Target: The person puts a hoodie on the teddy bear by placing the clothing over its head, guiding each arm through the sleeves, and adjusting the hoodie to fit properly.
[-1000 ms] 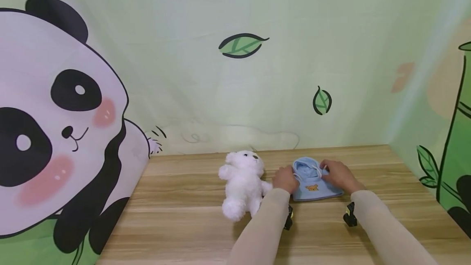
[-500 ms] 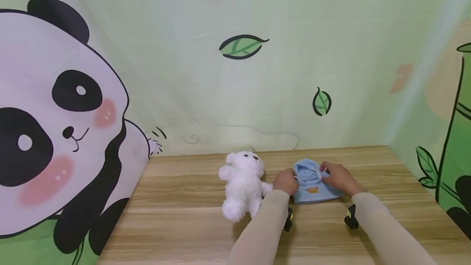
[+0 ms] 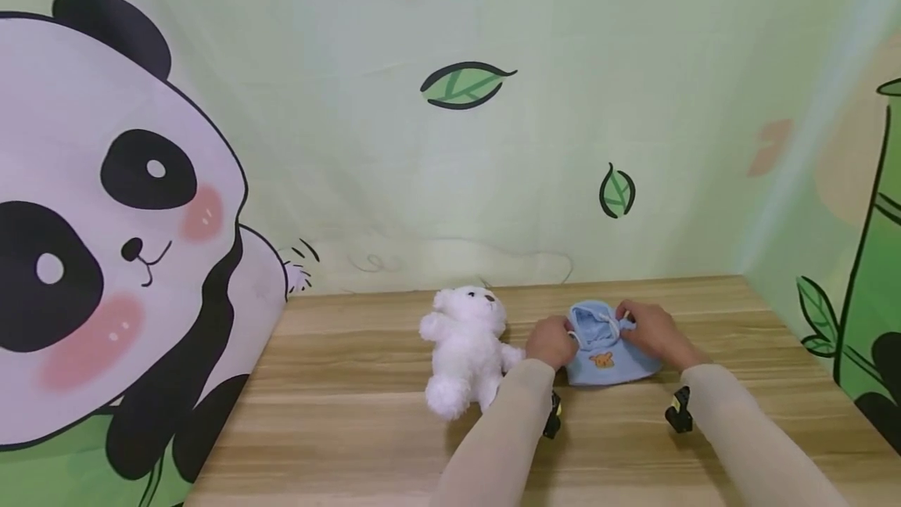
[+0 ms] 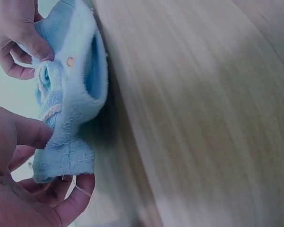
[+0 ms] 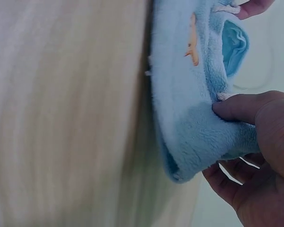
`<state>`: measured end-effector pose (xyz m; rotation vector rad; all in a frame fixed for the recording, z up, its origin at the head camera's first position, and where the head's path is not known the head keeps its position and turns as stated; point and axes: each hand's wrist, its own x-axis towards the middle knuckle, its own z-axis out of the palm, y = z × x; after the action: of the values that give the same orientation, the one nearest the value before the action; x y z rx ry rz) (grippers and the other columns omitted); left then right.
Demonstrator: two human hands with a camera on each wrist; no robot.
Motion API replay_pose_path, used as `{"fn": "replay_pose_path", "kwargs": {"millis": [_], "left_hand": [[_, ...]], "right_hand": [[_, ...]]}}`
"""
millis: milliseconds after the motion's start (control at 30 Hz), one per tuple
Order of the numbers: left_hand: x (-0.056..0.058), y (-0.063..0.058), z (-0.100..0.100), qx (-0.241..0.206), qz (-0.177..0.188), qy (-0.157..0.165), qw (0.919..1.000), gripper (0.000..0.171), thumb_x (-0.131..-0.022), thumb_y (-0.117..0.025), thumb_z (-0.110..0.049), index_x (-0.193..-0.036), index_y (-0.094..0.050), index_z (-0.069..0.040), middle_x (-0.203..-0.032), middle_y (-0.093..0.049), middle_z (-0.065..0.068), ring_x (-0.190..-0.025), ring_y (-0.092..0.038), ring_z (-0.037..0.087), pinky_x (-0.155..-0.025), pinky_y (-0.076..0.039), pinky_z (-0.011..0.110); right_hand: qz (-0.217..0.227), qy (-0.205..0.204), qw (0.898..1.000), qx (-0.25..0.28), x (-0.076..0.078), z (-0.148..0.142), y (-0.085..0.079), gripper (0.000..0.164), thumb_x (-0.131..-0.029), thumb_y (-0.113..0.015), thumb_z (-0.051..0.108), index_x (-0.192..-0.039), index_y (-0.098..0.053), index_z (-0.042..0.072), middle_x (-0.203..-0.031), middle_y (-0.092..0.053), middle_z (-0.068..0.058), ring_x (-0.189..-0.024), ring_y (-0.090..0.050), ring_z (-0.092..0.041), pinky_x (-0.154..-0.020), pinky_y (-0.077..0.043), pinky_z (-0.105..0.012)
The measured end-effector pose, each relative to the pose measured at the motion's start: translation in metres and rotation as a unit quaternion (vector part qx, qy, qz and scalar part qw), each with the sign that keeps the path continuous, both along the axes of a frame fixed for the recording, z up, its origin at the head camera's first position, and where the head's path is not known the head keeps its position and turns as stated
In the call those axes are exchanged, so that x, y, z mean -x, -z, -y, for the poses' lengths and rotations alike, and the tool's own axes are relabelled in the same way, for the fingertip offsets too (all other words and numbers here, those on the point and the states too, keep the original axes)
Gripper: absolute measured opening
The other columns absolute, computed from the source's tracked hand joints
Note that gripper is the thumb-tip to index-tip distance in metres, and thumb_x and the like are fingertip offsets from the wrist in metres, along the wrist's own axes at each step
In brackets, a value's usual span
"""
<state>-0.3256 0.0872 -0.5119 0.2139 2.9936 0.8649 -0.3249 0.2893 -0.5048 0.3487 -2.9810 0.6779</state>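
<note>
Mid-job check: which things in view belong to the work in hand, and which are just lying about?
In the work:
- blue hoodie, held at both sides
- left hand, gripping one sleeve
- right hand, pinching the opposite side

Lying about, or just setting:
- white plush bear, held by neither hand, so seemingly uninvolved
- wooden table
- panda backdrop

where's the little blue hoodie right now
In the head view, the blue hoodie is right of centre, gripped between the left hand and the right hand; the white teddy bear lies to its left on the wooden table.
</note>
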Motion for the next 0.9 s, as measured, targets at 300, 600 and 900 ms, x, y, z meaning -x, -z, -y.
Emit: {"fn": "replay_pose_path", "kwargs": {"millis": [300,600,900], "left_hand": [[-0.006,-0.026,0.004,-0.004,-0.022,0.011,0.9997,0.017,-0.08,-0.068,-0.015,-0.097,-0.07,-0.017,-0.092,-0.071,-0.002,-0.079,-0.063,0.014,-0.066,-0.049,0.028],[-0.013,-0.052,0.009,-0.008,-0.05,0.024,0.9984,0.024,-0.08,-0.065,-0.012,-0.102,-0.071,-0.019,-0.096,-0.071,-0.003,-0.084,-0.064,0.015,-0.066,-0.049,0.03],[-0.018,-0.08,0.019,-0.018,-0.084,0.054,0.9948,0.029,-0.08,-0.061,-0.005,-0.106,-0.071,-0.016,-0.101,-0.072,0.0,-0.086,-0.065,0.014,-0.068,-0.05,0.026]], "right_hand": [[-0.011,0.001,1.0,0.0,-0.003,-0.001,-0.03,0.022,-0.087,-0.066,0.008,-0.107,-0.06,0.001,-0.103,-0.065,-0.024,-0.089,-0.061,-0.035,-0.076,-0.051,-0.051],[-0.026,0.011,1.0,0.006,-0.01,-0.003,-0.052,0.023,-0.089,-0.065,0.012,-0.11,-0.06,0.002,-0.107,-0.065,-0.026,-0.093,-0.062,-0.039,-0.078,-0.052,-0.053],[-0.062,0.009,0.998,0.022,-0.019,-0.002,-0.073,0.025,-0.089,-0.065,0.013,-0.111,-0.061,0.001,-0.109,-0.066,-0.026,-0.098,-0.062,-0.042,-0.081,-0.051,-0.056]]}}
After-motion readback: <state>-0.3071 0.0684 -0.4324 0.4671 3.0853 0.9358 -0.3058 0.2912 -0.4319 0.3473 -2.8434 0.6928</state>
